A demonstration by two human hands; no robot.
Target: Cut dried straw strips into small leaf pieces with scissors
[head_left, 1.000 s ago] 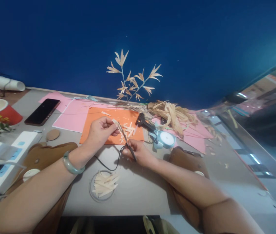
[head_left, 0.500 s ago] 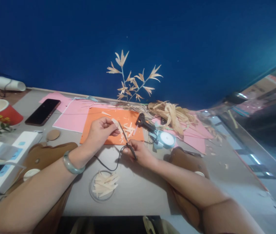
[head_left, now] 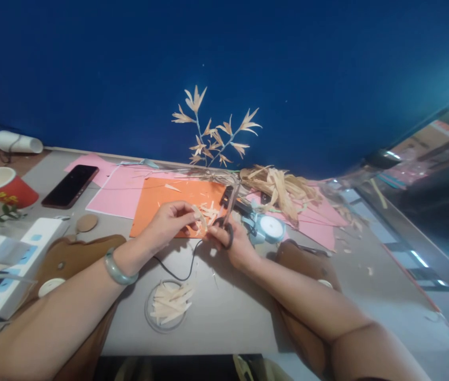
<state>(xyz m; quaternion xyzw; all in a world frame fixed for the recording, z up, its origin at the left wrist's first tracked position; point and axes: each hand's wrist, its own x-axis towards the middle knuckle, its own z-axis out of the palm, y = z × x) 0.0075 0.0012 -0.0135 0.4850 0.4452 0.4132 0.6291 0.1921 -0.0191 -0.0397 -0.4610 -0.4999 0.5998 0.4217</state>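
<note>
My left hand (head_left: 168, 225) pinches a small pale straw leaf piece (head_left: 199, 216) over the orange paper sheet (head_left: 156, 203). My right hand (head_left: 234, 244) grips black-handled scissors (head_left: 229, 214), their blades pointing up and away, to the right of the leaf piece. Cut straw scraps (head_left: 210, 210) lie on the orange sheet just beyond both hands. A round clear dish (head_left: 167, 305) holding several cut straw leaves sits on the grey table near my left forearm. A green bangle circles my left wrist.
A straw-leaf branch (head_left: 214, 135) stands against the blue wall. A pile of dried husk (head_left: 280, 188), a ribbon spool (head_left: 271, 227), a glue gun (head_left: 238, 203), pink sheets (head_left: 119, 190), a phone (head_left: 70, 185), a red paper cup (head_left: 4, 185) and a white power strip (head_left: 21, 248) surround the hands.
My right hand turned the scissors from slanting left at the leaf piece to pointing up and right, away from it. My left hand lowered slightly with the piece.
</note>
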